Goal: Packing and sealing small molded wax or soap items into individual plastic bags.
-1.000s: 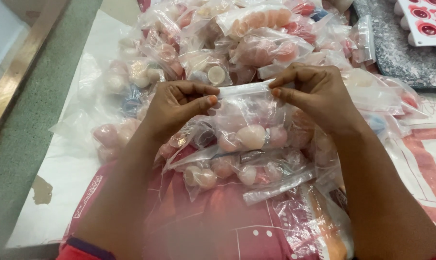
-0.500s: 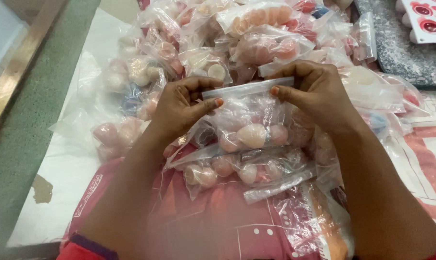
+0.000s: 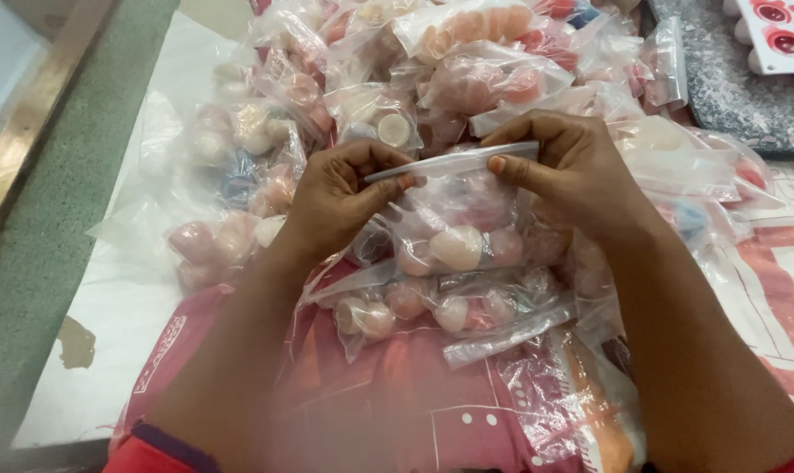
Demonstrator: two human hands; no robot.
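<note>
**Q:** What runs along the left edge?

**A:** A green strip of floor (image 3: 46,263) borders the white counter (image 3: 108,350). Loose clear bags of pale pink and cream round pieces (image 3: 230,228) spill toward that edge.

**Q:** And the hands?

**A:** At the counter's middle, the left hand (image 3: 336,197) pinches the left end of a small clear zip bag (image 3: 458,228), thumb and fingers closed narrowly on its seal strip. The right hand (image 3: 572,171) pinches the right end the same way. The bag hangs between them, raised just above the heap, with round pink and cream pieces gathered in its lower half.

**Q:** What crowds them?

**A:** Filled bags (image 3: 467,61) pile toward the far edge behind the knuckles. More filled bags (image 3: 432,307) lie directly beneath the held one, on a red printed sheet (image 3: 397,412) near the front edge. Both forearms cover part of that sheet.

**Q:** The right side?

**A:** A dark speckled slab (image 3: 739,96) sits at the far right corner, with a white tray with red rings (image 3: 778,31) on it.
</note>
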